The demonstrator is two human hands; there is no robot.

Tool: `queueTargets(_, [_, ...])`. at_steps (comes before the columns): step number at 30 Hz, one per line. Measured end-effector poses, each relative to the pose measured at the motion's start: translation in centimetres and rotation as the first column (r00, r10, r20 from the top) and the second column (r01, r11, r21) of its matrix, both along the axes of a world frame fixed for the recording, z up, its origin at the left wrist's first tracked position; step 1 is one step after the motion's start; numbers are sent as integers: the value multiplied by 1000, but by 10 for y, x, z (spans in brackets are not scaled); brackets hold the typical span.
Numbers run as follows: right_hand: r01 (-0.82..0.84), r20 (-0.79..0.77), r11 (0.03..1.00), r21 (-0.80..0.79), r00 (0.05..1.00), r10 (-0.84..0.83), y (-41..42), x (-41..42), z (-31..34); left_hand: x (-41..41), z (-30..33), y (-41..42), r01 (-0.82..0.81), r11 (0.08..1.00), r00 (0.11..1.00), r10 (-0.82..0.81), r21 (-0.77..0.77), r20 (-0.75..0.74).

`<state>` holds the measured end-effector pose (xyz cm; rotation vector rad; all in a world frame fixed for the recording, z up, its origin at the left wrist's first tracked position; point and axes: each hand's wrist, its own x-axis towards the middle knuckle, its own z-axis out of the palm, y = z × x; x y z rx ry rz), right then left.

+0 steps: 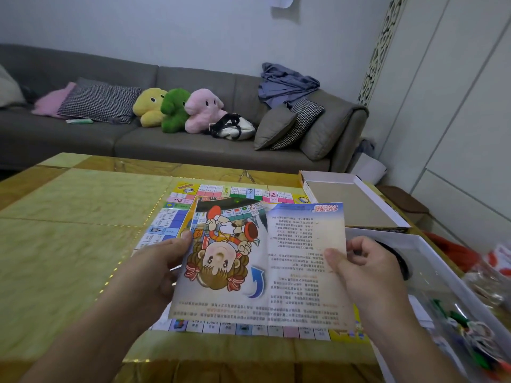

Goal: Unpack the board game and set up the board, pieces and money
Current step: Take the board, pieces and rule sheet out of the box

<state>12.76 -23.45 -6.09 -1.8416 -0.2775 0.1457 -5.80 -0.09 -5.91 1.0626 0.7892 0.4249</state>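
A printed rule sheet (265, 261), with a cartoon girl on its left half and text on its right, is held upside down above the game board (171, 217). My left hand (154, 261) pinches the sheet's left edge, thumb on top. At the right edge, my right hand (367, 269) grips it with the thumb on the page. The colourful board lies flat on the yellow table (69, 230), mostly hidden by the sheet. Right of the board stands the open white game box (431, 244), holding a clear bag of small coloured pieces (470, 335).
The box lid (354, 205) lies upturned at the table's far right. Beyond the table runs a grey sofa (138, 142) with plush toys, cushions and a bag. Red-and-white packets (495, 258) sit at the right edge. White cabinets line the right wall.
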Motion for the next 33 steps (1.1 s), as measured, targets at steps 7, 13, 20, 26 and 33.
queueTargets(7, [-5,5,1000,-27,1000,5,-1,-1,-2,0,4,-3,-24,975,999,31,220,-30])
queueTargets(13, [-8,17,1000,-26,1000,9,-2,-2,1,-5,2,0,40,999,999,-40,8,-32])
queueTargets(20, [43,1,997,70,999,-43,-5,-1,8,-2,-1,9,-158,983,987,155,99,32])
queueTargets(26, [-41,-31,983,-178,999,36,-23,20,20,-13,31,10,-472,842,871,402,260,282])
queueTargets(33, [-198,100,980,15,976,195,-27,-10,60,-17,64,-6,-606,743,776,475,285,414])
